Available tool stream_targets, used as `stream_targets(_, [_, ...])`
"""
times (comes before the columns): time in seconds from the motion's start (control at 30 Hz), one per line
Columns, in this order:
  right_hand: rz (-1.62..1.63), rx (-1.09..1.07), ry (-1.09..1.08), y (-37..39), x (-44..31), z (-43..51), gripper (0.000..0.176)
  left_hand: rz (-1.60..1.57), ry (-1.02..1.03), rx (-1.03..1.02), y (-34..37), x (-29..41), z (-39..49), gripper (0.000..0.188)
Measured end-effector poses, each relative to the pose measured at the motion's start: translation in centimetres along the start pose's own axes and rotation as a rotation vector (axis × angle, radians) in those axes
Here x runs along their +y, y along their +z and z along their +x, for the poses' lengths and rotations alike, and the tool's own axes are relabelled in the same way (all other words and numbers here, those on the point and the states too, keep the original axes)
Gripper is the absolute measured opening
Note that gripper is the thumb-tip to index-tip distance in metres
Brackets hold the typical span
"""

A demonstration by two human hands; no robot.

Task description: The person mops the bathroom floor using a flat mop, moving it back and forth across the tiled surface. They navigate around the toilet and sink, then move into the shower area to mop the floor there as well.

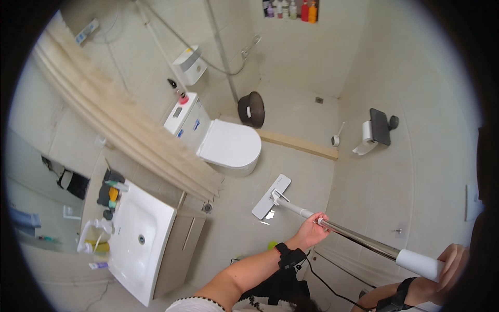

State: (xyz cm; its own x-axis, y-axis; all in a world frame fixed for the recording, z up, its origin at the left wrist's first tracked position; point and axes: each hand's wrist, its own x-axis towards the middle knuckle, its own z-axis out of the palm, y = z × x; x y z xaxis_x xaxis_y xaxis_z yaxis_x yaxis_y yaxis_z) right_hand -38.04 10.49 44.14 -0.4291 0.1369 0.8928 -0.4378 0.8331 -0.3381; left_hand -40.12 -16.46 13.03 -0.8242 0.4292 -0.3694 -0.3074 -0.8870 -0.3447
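A flat mop with a long metal pole [362, 238] lies slantwise across the view. Its white rectangular head [271, 196] rests on the tiled floor, right of the toilet's base. My left hand [315, 231] grips the lower part of the pole, near the joint between its white section and the metal tube. At the right rim, my right hand [453, 267] is wrapped around the end of the white handle [417, 264]; part of this hand is lost in the dark picture edge. Both wrists wear black straps, and a black cable hangs between the arms.
A white toilet [232, 144] stands beyond the mop head, with a beige curtain [128, 117] at its left. The washbasin [136, 241] is at left. A raised sill [298, 144] borders the shower floor, near a dark basin [251, 110] and toilet brush [336, 139]. A paper holder [380, 126] juts from the right wall.
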Motion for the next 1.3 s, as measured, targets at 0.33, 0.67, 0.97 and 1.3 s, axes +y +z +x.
stream_targets(0.33, [1.634,-0.321,0.105,5.2,-7.8,8.0,0.031,0.133,-0.045,0.033,8.1,1.5,6.9,0.015])
stream_targets(0.67, [1.598,-0.368,-0.003,17.3,-11.0,12.3,0.031,0.148,-0.067,-0.062,16.2,11.5,15.6,0.016])
stream_targets(0.97, [1.413,-0.348,0.01,27.1,-10.8,14.2,0.029,0.188,-0.111,-0.014,21.9,19.2,23.1,0.02])
stream_targets(1.3, [1.364,-0.405,0.028,39.8,-3.3,18.7,0.034,0.225,-0.131,0.147,26.0,26.6,34.4,0.022])
